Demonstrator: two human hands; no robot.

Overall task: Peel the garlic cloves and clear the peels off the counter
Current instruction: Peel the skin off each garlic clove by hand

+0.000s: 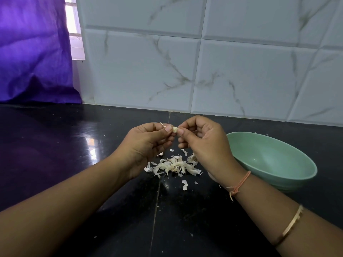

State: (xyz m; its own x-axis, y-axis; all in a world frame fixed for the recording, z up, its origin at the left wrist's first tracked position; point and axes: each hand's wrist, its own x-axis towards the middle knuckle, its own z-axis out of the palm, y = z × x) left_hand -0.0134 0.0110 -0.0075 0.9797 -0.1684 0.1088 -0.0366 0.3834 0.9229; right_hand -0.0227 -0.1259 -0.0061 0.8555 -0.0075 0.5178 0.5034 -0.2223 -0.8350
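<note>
Here, in the head view, your two hands meet above the dark polished surface (55,154), just in front of the tiled wall (232,67). Your left hand (148,145) has its grip closed on a small garlic clove (174,129), pinching it between thumb and forefinger, with the other fingers curled beneath. Your right hand (202,145) comes in from the other side, and its grip pinches the same clove, thumb tip and forefinger pressed against its right end; the rest of its fingers are curled in. A thin strip of skin (162,124) curls up from behind your left thumb. The clove is held in the air between both hands, above the surface. Below it, a heap of peels (174,166) lies on the surface between your wrists, with one loose peel (184,184) a little nearer to you and a few small flakes scattered about. A pale green bowl (274,160) stands on the surface just to the right of your right hand, partly hidden by that wrist. Your right wrist wears an orange thread (241,182), and a thin bangle (291,223) sits further up the forearm. A purple curtain (33,52) hangs at the far left, its hem reaching the surface.
</note>
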